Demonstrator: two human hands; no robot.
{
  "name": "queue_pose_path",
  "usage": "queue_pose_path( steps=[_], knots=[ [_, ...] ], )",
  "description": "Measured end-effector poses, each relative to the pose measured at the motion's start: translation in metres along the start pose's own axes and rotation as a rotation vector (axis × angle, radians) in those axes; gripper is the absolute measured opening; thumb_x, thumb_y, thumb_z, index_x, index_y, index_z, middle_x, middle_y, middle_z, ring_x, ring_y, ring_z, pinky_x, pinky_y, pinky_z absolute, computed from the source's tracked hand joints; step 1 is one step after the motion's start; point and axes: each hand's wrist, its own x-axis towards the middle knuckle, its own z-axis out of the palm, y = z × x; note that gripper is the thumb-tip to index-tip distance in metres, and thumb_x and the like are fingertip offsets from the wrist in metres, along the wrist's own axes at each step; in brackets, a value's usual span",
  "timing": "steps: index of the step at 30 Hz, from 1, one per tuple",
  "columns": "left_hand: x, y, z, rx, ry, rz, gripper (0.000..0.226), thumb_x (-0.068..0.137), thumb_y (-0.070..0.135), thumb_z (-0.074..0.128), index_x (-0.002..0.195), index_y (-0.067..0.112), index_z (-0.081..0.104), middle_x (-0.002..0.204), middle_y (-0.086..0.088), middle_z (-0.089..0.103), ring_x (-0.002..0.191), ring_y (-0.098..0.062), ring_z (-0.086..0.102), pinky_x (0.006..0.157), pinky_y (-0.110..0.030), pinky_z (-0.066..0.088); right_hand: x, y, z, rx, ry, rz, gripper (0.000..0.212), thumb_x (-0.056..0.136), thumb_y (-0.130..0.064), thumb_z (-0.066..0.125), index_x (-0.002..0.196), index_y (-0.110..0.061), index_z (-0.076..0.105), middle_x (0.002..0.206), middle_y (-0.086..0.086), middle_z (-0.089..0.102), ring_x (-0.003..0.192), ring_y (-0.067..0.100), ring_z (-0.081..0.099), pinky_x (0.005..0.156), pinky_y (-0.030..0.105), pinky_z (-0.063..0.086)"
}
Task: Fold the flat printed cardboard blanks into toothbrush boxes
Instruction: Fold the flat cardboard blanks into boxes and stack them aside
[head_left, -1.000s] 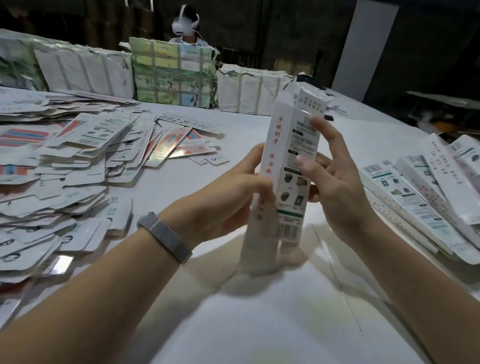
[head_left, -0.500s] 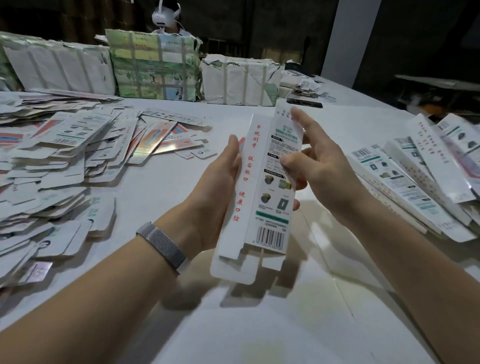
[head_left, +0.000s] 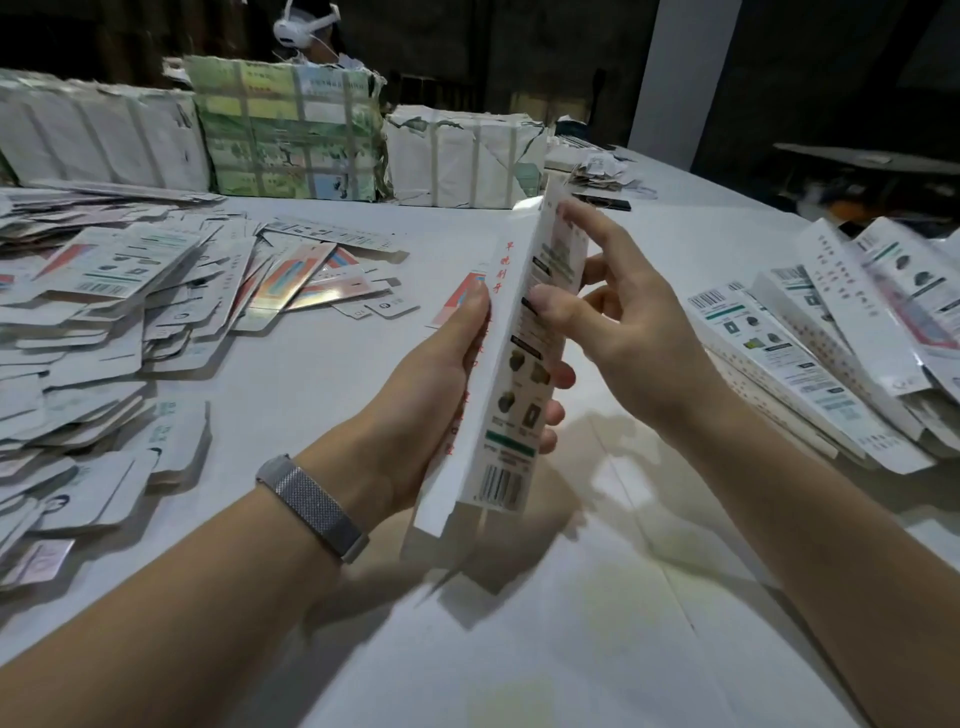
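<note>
Both my forearms were bare, no sleeves in frame. Left wrist wore a silver-grey mesh band (head_left: 314, 508), woven metal look. Right wrist had nothing on it. No rings showed.

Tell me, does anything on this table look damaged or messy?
Yes. The wrapped white bundle at the back has torn, ragged paper along its top and right corner, and the green bundle beside it is frayed too. The flat blanks on the left lie in a loose, sliding heap, not a neat stack.
</note>
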Motion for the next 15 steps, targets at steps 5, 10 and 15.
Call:
queue_pose_path(
  steps=[5,10,15],
  knots=[
    [0.005,0.004,0.003,0.169,0.089,0.121,0.044,0.101,0.042,0.046,0.139,0.020,0.049,0.085,-0.010,0.064,0.062,-0.013,0.066,0.061,-0.026,0.058,0.002,0.005,0.004,0.106,-0.028,0.050,0.061,0.086,-0.047,0.056,0.144,-0.037,0.043,0.100,-0.008,0.062,0.077,0.003,0.060,0.065,0.018,0.046],
    [0.005,0.000,0.002,0.129,0.035,0.126,0.066,0.082,0.046,0.071,0.137,0.043,0.034,0.104,0.001,0.072,0.084,-0.015,0.072,0.070,-0.045,0.060,0.002,0.007,0.009,0.284,-0.086,0.064,0.055,0.090,-0.035,0.057,0.144,-0.027,0.047,0.088,-0.012,0.060,0.076,0.002,0.059,0.059,0.019,0.048],
    [0.009,-0.005,0.000,0.222,0.138,0.290,0.070,0.075,0.035,0.076,0.132,0.023,0.037,0.108,-0.001,0.071,0.089,-0.016,0.073,0.072,-0.024,0.056,0.001,0.005,0.009,0.433,-0.151,0.102,0.050,0.091,-0.026,0.051,0.139,-0.038,0.045,0.078,-0.005,0.058,0.070,0.009,0.056,0.055,0.023,0.042]
  ],
)
